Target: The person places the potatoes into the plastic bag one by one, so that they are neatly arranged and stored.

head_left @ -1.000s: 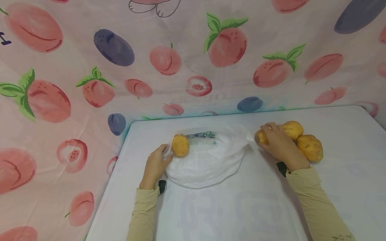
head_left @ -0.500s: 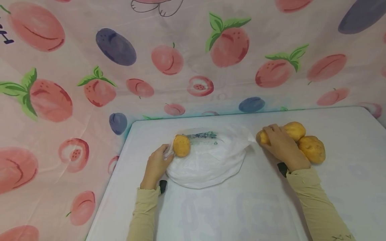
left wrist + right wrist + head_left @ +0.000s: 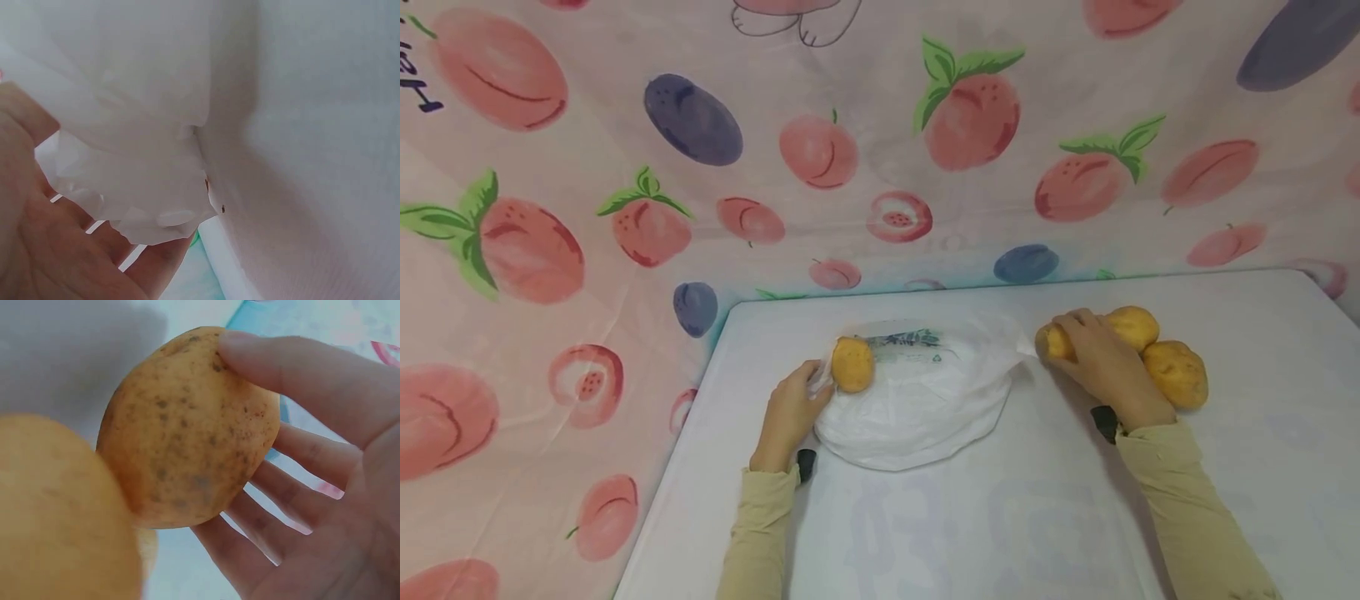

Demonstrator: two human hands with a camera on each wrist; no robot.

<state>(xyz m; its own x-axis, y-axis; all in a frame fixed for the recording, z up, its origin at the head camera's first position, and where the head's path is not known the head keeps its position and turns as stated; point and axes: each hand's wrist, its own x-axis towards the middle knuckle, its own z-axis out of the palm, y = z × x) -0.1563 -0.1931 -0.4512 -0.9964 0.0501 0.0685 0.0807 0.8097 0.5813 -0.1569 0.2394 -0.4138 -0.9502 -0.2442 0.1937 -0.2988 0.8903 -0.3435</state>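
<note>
A white plastic bag (image 3: 917,408) with green print lies on the table, a yellow potato (image 3: 852,364) at its left end. Whether that potato is inside the bag or on it, I cannot tell. My left hand (image 3: 789,410) grips the bag's left edge; in the left wrist view, thin plastic (image 3: 144,169) lies between thumb and fingers. At the right, my right hand (image 3: 1099,354) holds a speckled potato (image 3: 187,431), thumb on one side and fingers on the other. Two more potatoes touch or nearly touch this hand: one behind (image 3: 1133,327), one to its right (image 3: 1177,374).
The white-covered table (image 3: 955,533) runs back to a fruit-patterned cloth (image 3: 865,150), which also hangs along the left side. A loose corner of the bag (image 3: 1018,346) reaches close to the potato in my right hand.
The whole head view shifts slightly. Both hands, the bag and the potatoes keep their places relative to one another.
</note>
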